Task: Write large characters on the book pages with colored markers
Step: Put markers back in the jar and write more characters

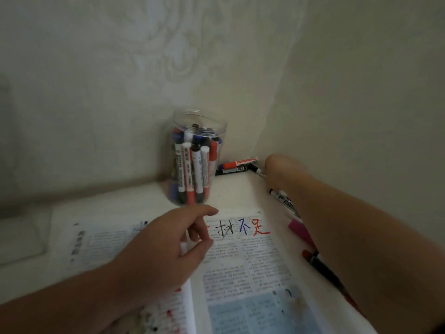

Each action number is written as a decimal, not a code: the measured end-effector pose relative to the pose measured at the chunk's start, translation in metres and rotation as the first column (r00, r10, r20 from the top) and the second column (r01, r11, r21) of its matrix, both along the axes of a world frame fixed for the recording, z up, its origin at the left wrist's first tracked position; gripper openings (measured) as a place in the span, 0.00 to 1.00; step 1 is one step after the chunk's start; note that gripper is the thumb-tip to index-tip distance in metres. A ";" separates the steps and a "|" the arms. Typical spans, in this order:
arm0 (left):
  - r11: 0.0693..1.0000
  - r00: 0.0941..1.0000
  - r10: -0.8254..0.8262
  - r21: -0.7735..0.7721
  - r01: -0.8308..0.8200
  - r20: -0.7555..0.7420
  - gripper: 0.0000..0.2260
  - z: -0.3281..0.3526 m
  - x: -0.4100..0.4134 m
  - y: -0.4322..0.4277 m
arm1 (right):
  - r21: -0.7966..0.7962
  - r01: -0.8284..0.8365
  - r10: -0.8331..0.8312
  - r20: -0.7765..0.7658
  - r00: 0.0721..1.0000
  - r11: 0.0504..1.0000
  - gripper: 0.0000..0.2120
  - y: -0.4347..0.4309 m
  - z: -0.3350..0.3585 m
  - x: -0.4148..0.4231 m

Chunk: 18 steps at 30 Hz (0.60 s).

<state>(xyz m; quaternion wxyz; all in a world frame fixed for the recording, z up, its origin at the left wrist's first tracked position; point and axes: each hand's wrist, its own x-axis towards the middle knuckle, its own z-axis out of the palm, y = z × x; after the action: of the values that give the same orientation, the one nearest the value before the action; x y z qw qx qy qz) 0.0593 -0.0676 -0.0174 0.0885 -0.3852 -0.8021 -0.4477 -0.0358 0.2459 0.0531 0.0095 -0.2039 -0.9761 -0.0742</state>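
**Reaching into a tight corner over loose markers**

The right hand (277, 169) is in the wall corner, right of centre, beside the corner markers (238, 165). It is blurred and its fingers are hidden, so I cannot tell whether they grip one. The left hand (168, 249) hovers over the open book (252, 273) at lower centre. Its fingers are loosely curled, with the forefinger stretched toward the jar (197, 160). Whether it pinches a page edge is unclear.

Risks:
- The right forearm lies across the edge markers (298, 229), so drawing it back could roll them off the table (231, 189).
- The left forefinger is near the full jar, and a nudge might tip it.
- The characters (240, 229), just right of the left fingers, could smear if the ink is wet.

The walls (337, 92) close off the top and right. Open room lies at the left of the frame and lower on the page.
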 end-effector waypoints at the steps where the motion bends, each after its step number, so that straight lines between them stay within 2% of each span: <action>1: 1.000 1.000 0.014 0.008 -0.014 0.002 0.22 0.000 -0.001 -0.001 | 0.034 -0.019 0.020 -0.024 1.000 0.999 0.09 -0.001 0.003 0.001; 4: 0.993 0.996 0.088 0.082 -0.087 0.002 0.19 0.002 -0.003 -0.001 | 0.094 0.004 0.002 -0.060 0.998 0.996 0.13 -0.007 0.028 0.009; 6: 0.971 0.988 0.151 0.180 -0.156 0.038 0.18 0.005 -0.004 0.000 | 0.071 0.036 -0.033 -0.045 0.998 0.997 0.13 -0.014 0.053 0.024; 8: 0.955 0.981 0.192 0.223 -0.195 0.034 0.18 0.009 -0.003 0.001 | 0.013 0.022 -0.021 -0.064 0.998 1.000 0.10 -0.025 0.079 0.051; 10: 0.963 0.980 0.199 0.194 -0.190 -0.029 0.17 0.012 0.000 0.000 | -0.136 -0.064 0.047 -0.120 0.992 0.989 0.06 -0.050 0.096 0.090; 12: 0.984 0.982 0.163 0.087 -0.155 -0.093 0.18 0.014 0.004 -0.001 | -0.390 -0.201 0.163 -0.128 0.978 0.898 0.01 -0.083 0.099 0.132; 14: 0.994 0.988 0.090 -0.054 -0.097 -0.123 0.24 0.016 0.008 0.000 | -0.598 -0.285 0.293 -0.087 0.952 0.749 0.03 -0.109 0.086 0.158; 16: 0.986 0.990 0.016 -0.162 -0.040 -0.141 0.22 0.017 0.010 0.002 | -0.692 -0.356 0.334 -0.174 0.926 0.628 0.04 -0.121 0.064 0.164; 18: 0.979 0.993 -0.009 -0.202 -0.016 -0.118 0.15 0.016 0.012 0.003 | -0.755 -0.444 0.296 -0.337 0.894 0.483 0.05 -0.125 0.042 0.162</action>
<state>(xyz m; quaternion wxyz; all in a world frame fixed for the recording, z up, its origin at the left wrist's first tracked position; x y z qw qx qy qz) 0.0711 -0.0646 -0.0009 0.0969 -0.4166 -0.8375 -0.3400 0.1264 0.1214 0.0948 0.0089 0.0257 -0.9143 0.4042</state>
